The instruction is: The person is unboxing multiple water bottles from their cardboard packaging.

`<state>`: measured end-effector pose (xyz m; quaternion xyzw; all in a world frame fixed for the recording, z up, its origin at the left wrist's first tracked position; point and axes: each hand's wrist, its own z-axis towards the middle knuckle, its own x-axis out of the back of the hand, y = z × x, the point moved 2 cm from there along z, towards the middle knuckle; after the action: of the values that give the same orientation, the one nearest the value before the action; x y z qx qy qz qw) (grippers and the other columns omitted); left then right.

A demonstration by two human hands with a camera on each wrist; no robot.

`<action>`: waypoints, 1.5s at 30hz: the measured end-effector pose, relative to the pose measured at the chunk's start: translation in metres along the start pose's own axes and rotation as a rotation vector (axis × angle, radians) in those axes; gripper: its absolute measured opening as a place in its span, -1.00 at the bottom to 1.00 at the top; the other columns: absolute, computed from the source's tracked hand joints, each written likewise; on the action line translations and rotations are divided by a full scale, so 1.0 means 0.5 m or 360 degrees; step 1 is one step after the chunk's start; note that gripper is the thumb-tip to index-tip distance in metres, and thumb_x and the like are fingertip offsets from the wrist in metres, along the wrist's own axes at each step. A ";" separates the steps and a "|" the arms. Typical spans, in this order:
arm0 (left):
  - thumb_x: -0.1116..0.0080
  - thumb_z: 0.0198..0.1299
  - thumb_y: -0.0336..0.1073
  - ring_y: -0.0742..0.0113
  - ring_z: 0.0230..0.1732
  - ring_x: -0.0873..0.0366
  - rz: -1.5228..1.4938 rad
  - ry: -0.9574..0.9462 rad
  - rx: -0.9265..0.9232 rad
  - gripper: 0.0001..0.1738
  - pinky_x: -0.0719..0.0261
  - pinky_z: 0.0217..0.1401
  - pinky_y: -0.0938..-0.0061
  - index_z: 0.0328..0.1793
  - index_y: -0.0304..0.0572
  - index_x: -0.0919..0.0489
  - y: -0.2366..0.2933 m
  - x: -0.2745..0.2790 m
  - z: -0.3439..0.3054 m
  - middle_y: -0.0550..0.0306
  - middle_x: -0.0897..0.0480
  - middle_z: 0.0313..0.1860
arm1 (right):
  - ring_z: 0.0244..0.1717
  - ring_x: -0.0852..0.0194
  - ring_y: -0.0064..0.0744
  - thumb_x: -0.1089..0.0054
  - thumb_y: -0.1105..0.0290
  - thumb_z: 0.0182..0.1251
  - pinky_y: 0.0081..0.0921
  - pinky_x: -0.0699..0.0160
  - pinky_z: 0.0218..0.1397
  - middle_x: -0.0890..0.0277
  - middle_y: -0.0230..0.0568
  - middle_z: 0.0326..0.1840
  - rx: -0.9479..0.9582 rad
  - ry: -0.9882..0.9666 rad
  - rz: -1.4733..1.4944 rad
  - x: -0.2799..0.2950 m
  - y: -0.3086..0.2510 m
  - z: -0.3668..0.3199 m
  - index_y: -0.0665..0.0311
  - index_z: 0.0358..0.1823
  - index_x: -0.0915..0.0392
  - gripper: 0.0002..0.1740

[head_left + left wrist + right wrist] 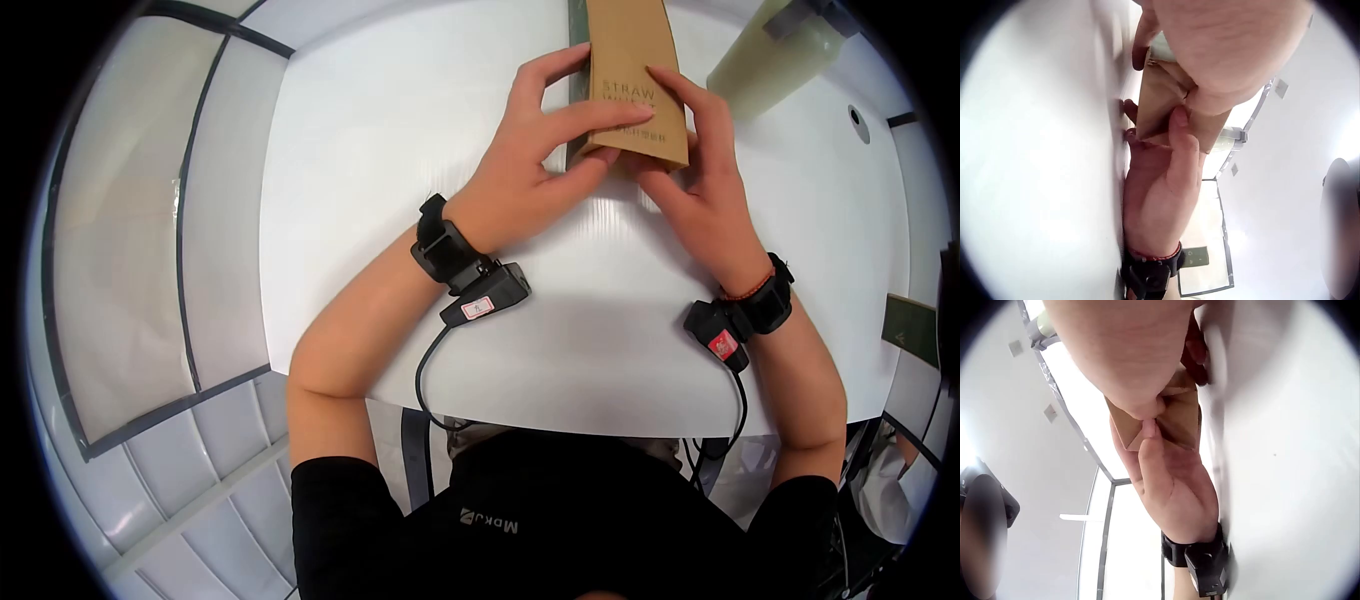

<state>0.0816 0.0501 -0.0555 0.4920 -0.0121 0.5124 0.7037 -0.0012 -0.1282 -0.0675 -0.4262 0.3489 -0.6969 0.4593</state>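
At the top centre of the head view, a brown cardboard box [635, 70] is over the white table [400, 130]; the person's left hand [545, 165] is clamped on its left side, a finger across the printed face; the right hand [712, 190] is clamped on its right side; both thumbs press the near end; a pale green bottle [775, 60] stands at upper right, near the right hand.

White table [350, 210] boxed in by pale panels [135, 210] with dark edging: small booth-like work station, maybe lab or studio; exact type unclear.
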 end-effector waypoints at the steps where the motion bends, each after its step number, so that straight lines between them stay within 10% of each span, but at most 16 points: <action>1: -0.21 0.21 -0.50 -0.05 0.59 -0.15 -0.0045 -0.0002 0.0027 -0.43 -0.29 0.56 0.12 0.35 0.17 -0.64 0.001 -0.002 0.000 -0.05 -0.19 0.54 | 0.10 -0.57 -0.18 -0.21 0.60 0.23 -0.33 -0.63 0.18 -0.15 -0.09 0.30 -0.0010 0.0008 0.0019 -0.001 -0.002 -0.001 0.07 0.54 -0.23 -0.20; 29: -0.15 0.16 -0.57 -0.12 0.61 -0.09 -0.0106 -0.0004 0.0016 -0.39 -0.20 0.62 0.05 0.35 0.15 -0.65 0.004 0.002 -0.002 -0.07 -0.13 0.57 | 0.25 -0.39 -0.18 -0.19 0.62 0.21 -0.36 -0.58 0.20 -0.13 -0.03 0.34 -0.0042 -0.0042 -0.0102 0.003 -0.011 -0.004 0.08 0.58 -0.20 -0.15; 41: -0.04 0.46 -0.20 -0.09 0.64 -0.02 -0.0276 -0.0026 0.0139 -0.61 -0.13 0.63 0.03 0.32 -0.01 -0.66 0.009 0.007 -0.005 -0.07 -0.11 0.59 | 0.14 -0.41 -0.30 -0.25 0.26 0.44 -0.37 -0.52 0.22 -0.11 -0.07 0.34 -0.0139 -0.0086 0.0057 0.010 -0.015 -0.005 0.13 0.59 -0.17 -0.26; 45: 0.05 0.47 -0.27 -0.03 0.65 0.00 -0.0368 -0.0056 0.0209 -0.47 -0.21 0.60 0.00 0.55 -0.12 -0.38 0.001 0.005 -0.011 -0.07 0.01 0.62 | 0.14 -0.41 -0.32 -0.20 0.27 0.48 -0.40 -0.49 0.20 -0.11 -0.09 0.34 -0.0103 -0.0086 0.0066 0.005 -0.016 -0.004 0.14 0.61 -0.15 -0.27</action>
<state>0.0797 0.0555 -0.0568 0.5440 0.0659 0.4189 0.7240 -0.0063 -0.1274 -0.0605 -0.4521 0.3674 -0.6638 0.4691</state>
